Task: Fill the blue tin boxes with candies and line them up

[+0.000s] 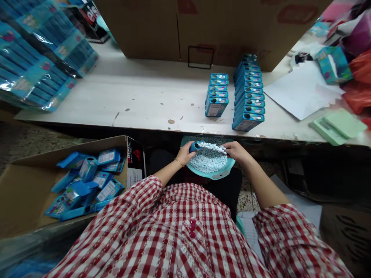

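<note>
My left hand [187, 153] is closed around a small blue box [196, 146] with a dark round opening, held over the left part of a turquoise basin [219, 175]. Small white and pale blue pellets [208, 164] fill the basin. On the other side, my right hand [235, 150] pinches the end of a narrow, scoop-like piece heaped with white pellets [213, 147]. That heaped row reaches across to the box's opening. The pellets cover the piece, so its exact kind is hidden. The basin sits between my legs, just below the table edge.
On the white table [145, 96] stand a short row of blue boxes [216, 106] and a longer row [248, 120]. An open carton [27, 189] at left holds several blue boxes. Wrapped packs [37, 73], a large cardboard box [150, 31] and a pale green case [337, 125] surround the workspace.
</note>
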A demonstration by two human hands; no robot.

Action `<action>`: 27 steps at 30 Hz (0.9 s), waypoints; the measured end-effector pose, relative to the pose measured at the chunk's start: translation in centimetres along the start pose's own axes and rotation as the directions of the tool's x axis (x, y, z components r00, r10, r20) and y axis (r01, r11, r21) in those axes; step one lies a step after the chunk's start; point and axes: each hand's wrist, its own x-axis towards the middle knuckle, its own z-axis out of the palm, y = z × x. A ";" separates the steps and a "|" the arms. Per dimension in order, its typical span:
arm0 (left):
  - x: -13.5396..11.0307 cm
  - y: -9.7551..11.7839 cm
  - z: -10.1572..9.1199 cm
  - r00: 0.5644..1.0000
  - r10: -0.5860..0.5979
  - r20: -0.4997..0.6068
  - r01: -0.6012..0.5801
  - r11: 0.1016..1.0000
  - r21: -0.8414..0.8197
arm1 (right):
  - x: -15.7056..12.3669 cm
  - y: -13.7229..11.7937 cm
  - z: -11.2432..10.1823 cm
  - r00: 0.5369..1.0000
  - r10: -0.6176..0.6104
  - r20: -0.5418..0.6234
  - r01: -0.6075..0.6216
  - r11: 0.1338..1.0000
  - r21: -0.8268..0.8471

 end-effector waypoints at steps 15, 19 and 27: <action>-0.4 -1.0 2.0 0.995 0.089 0.045 -0.093 0.989 0.113 | -2.7 -10.2 0.3 0.999 0.015 0.041 0.027 0.503 -0.864; -0.5 -1.8 1.4 0.994 0.102 -0.032 -0.101 0.995 0.010 | -3.5 -6.1 -1.3 0.999 -0.018 -0.047 -0.027 0.602 -0.798; -0.4 -2.0 0.5 0.998 0.016 -0.067 -0.024 0.991 -0.130 | -2.9 2.4 -0.3 0.984 -0.039 -0.175 -0.063 0.842 -0.537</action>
